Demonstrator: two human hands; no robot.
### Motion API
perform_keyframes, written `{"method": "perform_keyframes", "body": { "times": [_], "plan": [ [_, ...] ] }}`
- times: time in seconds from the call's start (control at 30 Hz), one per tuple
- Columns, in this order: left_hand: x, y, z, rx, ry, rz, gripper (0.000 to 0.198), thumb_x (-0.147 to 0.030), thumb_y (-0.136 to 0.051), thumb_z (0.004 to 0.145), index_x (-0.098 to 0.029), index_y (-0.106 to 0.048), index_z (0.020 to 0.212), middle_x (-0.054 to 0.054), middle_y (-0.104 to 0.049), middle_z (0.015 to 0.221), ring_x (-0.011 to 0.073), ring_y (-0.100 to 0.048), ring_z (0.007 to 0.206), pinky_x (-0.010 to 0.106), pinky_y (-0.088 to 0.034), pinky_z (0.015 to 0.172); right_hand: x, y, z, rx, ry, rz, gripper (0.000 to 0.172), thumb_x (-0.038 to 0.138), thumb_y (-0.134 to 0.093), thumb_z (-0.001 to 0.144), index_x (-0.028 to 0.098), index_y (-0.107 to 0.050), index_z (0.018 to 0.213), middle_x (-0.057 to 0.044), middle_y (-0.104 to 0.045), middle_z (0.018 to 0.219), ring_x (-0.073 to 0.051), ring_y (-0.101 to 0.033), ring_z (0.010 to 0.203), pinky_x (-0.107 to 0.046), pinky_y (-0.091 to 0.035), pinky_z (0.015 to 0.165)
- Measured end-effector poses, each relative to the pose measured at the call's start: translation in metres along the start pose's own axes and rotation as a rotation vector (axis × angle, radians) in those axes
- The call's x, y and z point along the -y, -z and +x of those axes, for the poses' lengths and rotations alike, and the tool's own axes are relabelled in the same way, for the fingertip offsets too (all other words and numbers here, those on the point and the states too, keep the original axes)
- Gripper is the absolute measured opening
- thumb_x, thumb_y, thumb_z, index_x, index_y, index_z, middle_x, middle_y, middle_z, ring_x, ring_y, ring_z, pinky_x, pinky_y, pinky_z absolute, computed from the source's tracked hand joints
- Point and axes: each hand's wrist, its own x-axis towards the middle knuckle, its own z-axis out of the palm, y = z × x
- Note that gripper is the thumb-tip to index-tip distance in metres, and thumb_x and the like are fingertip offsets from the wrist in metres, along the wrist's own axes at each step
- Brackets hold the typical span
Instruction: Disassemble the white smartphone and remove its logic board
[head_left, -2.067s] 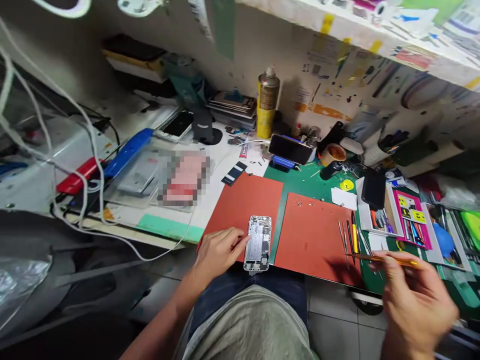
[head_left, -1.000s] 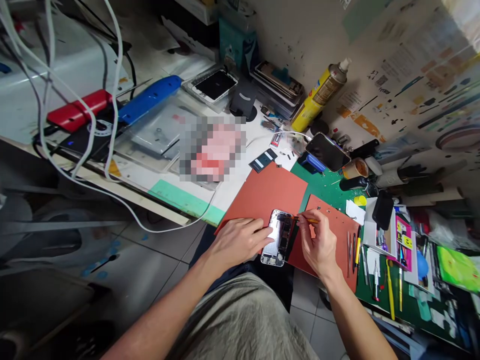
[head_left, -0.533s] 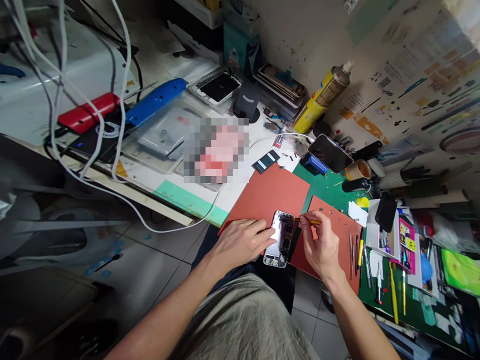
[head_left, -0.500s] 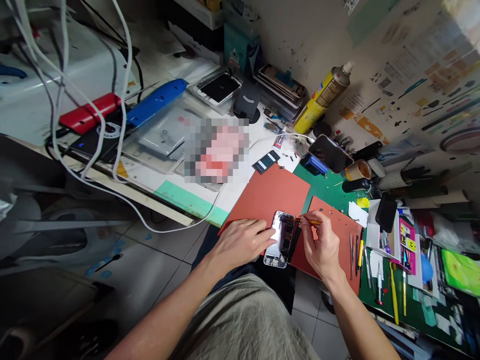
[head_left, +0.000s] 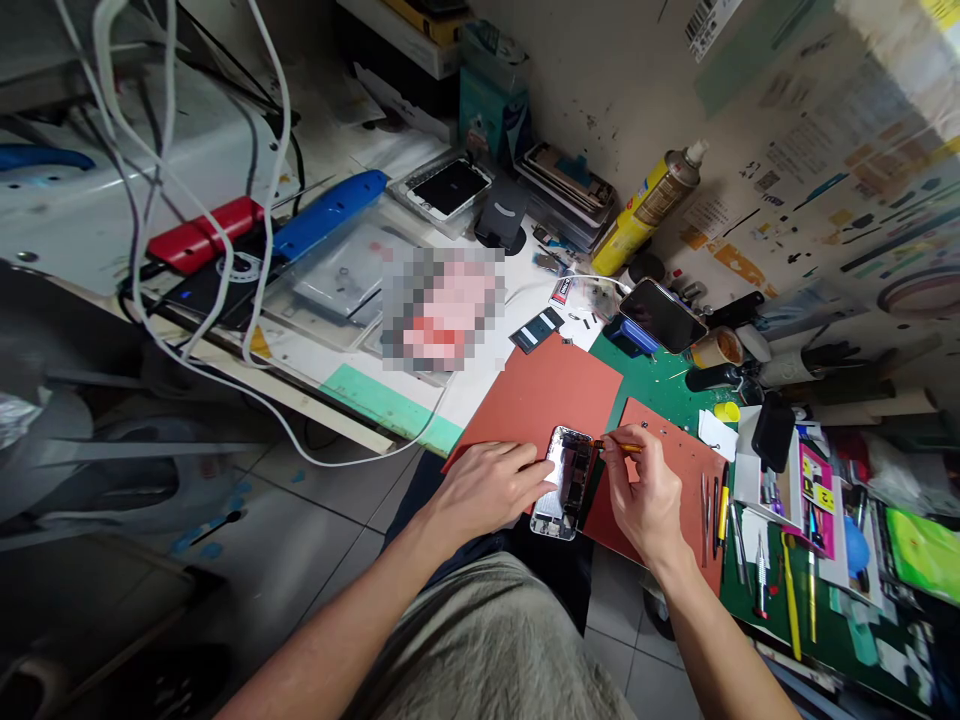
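Head view: beside a barcode on the label [head_left: 710,28] high on the wall, the print is too small to read, and so is the lettering on the yellow spray can [head_left: 649,205]. A small tube [head_left: 560,291] has red and dark lettering that cannot be made out, and the yellow sticker [head_left: 823,497] at the pink tray [head_left: 807,540] bears a dark mark, unclear at this size. An opened phone [head_left: 568,488] lies face up between the person's hands, over the near edge of the red mat [head_left: 559,385], its inner parts exposed. The left hand [head_left: 495,485] is just left of it, fingers close together and fingertips on its left side; whether they grip or only rest cannot be told. The right hand [head_left: 641,490], to the phone's right, pinches a thin orange tool [head_left: 631,449] narrowly between thumb and fingers. The tool points to the phone's upper right edge, where its tip is hard to make out; contact cannot be confirmed. Left fingertips cover part of the phone's left side. A pixelated patch hides a pinkish item [head_left: 446,310] on the bench, and both forearms are cut off by the bottom edge.
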Motion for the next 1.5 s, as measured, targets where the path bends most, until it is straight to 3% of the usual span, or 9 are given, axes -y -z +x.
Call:
{"method": "perform_keyframes", "body": {
  "times": [0.23, 0.43, 0.7, 0.93, 1.23, 1.4, 1.5],
  "plan": [
    [0.000, -0.001, -0.001, 0.008, 0.006, -0.014, 0.022, -0.040, -0.058, 0.110, -0.023, -0.073, 0.111, 0.001, -0.065, 0.082, 0.0170, -0.064, 0.073, 0.033, -0.035, 0.060, 0.002, 0.002, 0.003, 0.039, 0.041, -0.067, 0.010, 0.028, -0.052, 0.111, 0.025, -0.059, 0.118, -0.004, -0.078, 0.100, -0.018, -0.079, 0.084, -0.028, -0.064, 0.069],
    [0.000, -0.001, -0.001, -0.004, -0.003, -0.004, 0.024, -0.041, -0.059, 0.110, -0.023, -0.074, 0.111, 0.001, -0.066, 0.084, 0.0163, -0.065, 0.073, 0.033, -0.037, 0.061, 0.005, 0.015, 0.017, 0.221, 0.121, -0.109, 0.013, 0.025, -0.047, 0.113, 0.023, -0.058, 0.118, -0.006, -0.078, 0.098, -0.019, -0.078, 0.081, -0.028, -0.059, 0.066],
    [-0.002, -0.001, -0.001, 0.035, 0.025, -0.016, 0.023, -0.044, -0.062, 0.107, -0.024, -0.075, 0.106, 0.001, -0.066, 0.086, 0.0168, -0.066, 0.077, 0.033, -0.042, 0.064, 0.003, 0.013, 0.032, 0.185, 0.271, -0.299, 0.028, 0.037, -0.042, 0.116, 0.021, -0.061, 0.102, 0.000, -0.066, 0.065, -0.017, -0.064, 0.050, -0.028, -0.037, 0.048],
    [-0.001, -0.007, -0.005, 0.044, 0.036, 0.001, 0.024, -0.047, -0.065, 0.105, -0.025, -0.074, 0.103, 0.000, -0.067, 0.085, 0.0172, -0.066, 0.076, 0.032, -0.041, 0.062, -0.003, 0.006, 0.031, 0.198, 0.301, -0.234, 0.026, 0.034, -0.038, 0.116, 0.021, -0.059, 0.109, 0.002, -0.062, 0.064, -0.017, -0.062, 0.048, -0.027, -0.038, 0.047],
    [-0.001, -0.008, -0.005, 0.039, 0.034, 0.002, 0.027, -0.049, -0.063, 0.105, -0.025, -0.075, 0.110, 0.002, -0.067, 0.085, 0.0181, -0.067, 0.076, 0.032, -0.042, 0.062, -0.009, 0.009, 0.030, 0.269, 0.264, -0.150, 0.021, 0.036, -0.039, 0.116, 0.023, -0.054, 0.111, -0.009, -0.076, 0.095, -0.022, -0.077, 0.074, -0.030, -0.052, 0.057],
    [-0.001, -0.007, -0.005, 0.043, 0.032, 0.003, 0.026, -0.048, -0.063, 0.106, -0.025, -0.075, 0.109, 0.002, -0.067, 0.085, 0.0176, -0.067, 0.076, 0.032, -0.040, 0.062, -0.007, 0.007, 0.029, 0.189, 0.279, -0.209, 0.023, 0.039, -0.043, 0.116, 0.022, -0.057, 0.109, -0.002, -0.071, 0.075, -0.019, -0.069, 0.055, -0.029, -0.041, 0.046],
    [-0.001, -0.007, -0.005, 0.042, 0.035, 0.013, 0.025, -0.048, -0.064, 0.106, -0.025, -0.074, 0.107, 0.000, -0.068, 0.086, 0.0167, -0.067, 0.076, 0.032, -0.039, 0.061, -0.005, 0.007, 0.027, 0.214, 0.274, -0.201, 0.019, 0.031, -0.041, 0.115, 0.022, -0.057, 0.113, -0.004, -0.074, 0.082, -0.020, -0.073, 0.064, -0.029, -0.046, 0.051]
  ]
}}
